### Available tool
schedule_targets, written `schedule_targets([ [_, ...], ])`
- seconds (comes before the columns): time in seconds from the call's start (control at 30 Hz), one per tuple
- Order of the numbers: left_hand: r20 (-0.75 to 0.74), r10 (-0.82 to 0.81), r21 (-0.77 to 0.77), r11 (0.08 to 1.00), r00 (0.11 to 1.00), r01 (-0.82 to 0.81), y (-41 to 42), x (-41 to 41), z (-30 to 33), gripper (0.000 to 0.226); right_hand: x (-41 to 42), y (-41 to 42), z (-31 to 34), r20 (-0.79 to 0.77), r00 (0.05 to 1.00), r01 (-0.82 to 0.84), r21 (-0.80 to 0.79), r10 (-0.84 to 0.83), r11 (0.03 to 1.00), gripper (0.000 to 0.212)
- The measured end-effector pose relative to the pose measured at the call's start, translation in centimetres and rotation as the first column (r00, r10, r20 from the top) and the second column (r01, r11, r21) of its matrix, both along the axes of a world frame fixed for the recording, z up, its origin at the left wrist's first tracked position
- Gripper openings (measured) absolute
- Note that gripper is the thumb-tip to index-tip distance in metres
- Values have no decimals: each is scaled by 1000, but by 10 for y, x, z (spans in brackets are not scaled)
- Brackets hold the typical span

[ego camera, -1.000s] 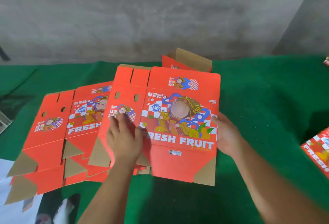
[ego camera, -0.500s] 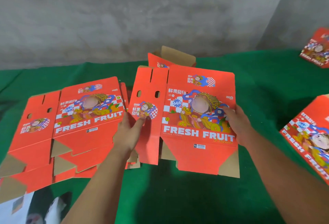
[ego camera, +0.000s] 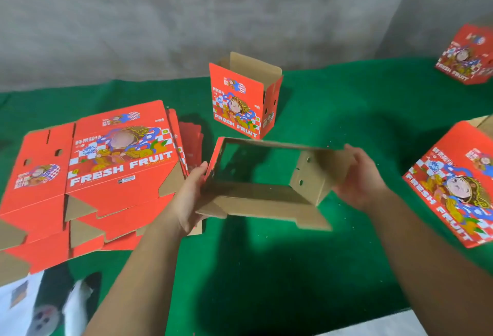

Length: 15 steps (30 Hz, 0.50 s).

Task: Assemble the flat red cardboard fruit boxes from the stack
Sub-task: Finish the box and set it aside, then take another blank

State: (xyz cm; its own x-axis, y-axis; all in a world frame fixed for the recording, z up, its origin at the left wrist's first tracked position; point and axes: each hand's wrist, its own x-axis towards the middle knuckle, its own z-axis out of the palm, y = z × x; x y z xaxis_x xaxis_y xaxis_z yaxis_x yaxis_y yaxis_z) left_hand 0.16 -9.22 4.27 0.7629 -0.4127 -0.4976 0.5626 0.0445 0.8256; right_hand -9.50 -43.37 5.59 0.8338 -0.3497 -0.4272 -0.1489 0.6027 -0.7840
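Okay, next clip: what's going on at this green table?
A person is putting together red fruit boxes. The left hand and right hand grip opposite ends of one box, opened into a tube above the green table, its brown inside facing the camera and bottom flaps still loose. A stack of flat boxes lies to the left. One standing box with an open top sits behind, and two more boxes are at the right edge.

Opened red box (ego camera: 266, 186) beside flat stack (ego camera: 106, 173)
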Motion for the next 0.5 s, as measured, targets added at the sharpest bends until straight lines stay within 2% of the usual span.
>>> schedule_targets([
  [0.03, -30, 4, -40, 999, 1000, -5, 1, -2, 2, 64, -2, 1, -1, 78, 996, 37, 23, -39, 999, 26],
  [0.1, -26, -3, -68, 998, 1000, 1, 1, -7, 11, 61, -3, 5, -4, 88, 996, 19, -136, -7, 990, 25],
  [0.13, -1, -21, -38, 999, 1000, 21, 2, -8, 16, 59, -2, 10, -5, 76, 997, -16, -218, 33, 976, 28],
  [0.2, 45, -39, 43, 998, 998, 38, 3, -9, 28, 51, 0, 15, 2, 52, 995, -73, -266, 90, 961, 37],
  [0.23, 70, -14, 86, 996, 997, 8, 3, -9, 35, 44, 2, 15, 8, 40, 994, -88, -264, 103, 960, 36],
  [0.3, 197, 123, 164, 974, 973, -157, 3, -4, 39, 28, 7, 12, 17, 1, 994, -109, -266, 113, 958, 30],
  [0.37, 425, 278, 195, 901, 862, -387, -3, -3, 40, 16, 13, 14, 24, -81, 983, -180, -320, 163, 930, 31],
  [0.4, 532, 345, 162, 855, 773, -493, -8, -4, 39, 20, 15, 18, 27, -131, 971, -235, -348, 201, 907, 30],
  [0.43, 588, 396, 108, 826, 706, -553, -13, -5, 35, 24, 16, 22, 29, -168, 961, -269, -367, 221, 890, 31],
  [0.5, 586, 462, 21, 812, 665, -583, -14, -11, 26, 32, 18, 30, 29, -194, 965, -244, -397, 179, 885, 42],
])
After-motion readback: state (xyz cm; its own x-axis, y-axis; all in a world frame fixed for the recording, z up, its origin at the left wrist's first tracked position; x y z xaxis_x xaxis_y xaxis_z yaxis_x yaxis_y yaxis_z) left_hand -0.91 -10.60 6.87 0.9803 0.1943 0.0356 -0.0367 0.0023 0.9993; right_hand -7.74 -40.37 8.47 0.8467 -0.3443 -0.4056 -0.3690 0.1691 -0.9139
